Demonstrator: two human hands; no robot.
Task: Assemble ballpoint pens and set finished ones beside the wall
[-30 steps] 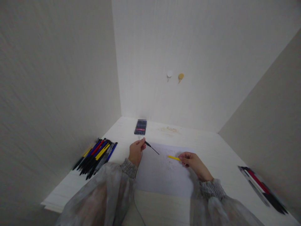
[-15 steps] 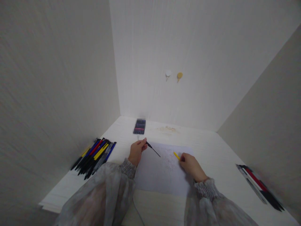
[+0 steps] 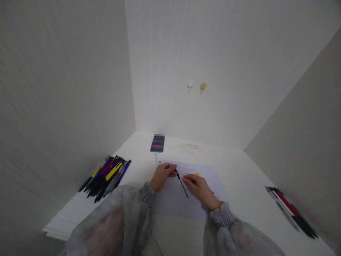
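Observation:
My left hand [image 3: 163, 175] is closed in a pinch on a thin black pen refill [image 3: 183, 188], thicker near my fingers, its narrow end slanting down to the right over the paper. My right hand [image 3: 198, 188] hovers just right of the refill, fingers loosely curled and a little apart, with nothing visible in them. Partly hidden behind that hand, a yellow pen barrel [image 3: 198, 174] appears to lie on the sheet of white paper [image 3: 176, 206]. Faint marks show on the paper under both hands.
A heap of black, yellow, red and blue pens [image 3: 106, 177] lies at the left by the wall. Several more pens [image 3: 290, 209] rest at the right. A blurred dark phone-like device [image 3: 157, 143] stands at the back, and a cable [image 3: 157, 245] runs near the front.
My left hand has moved right and slightly down with the refill. My right hand has let go of the yellow barrel and moved left toward the refill.

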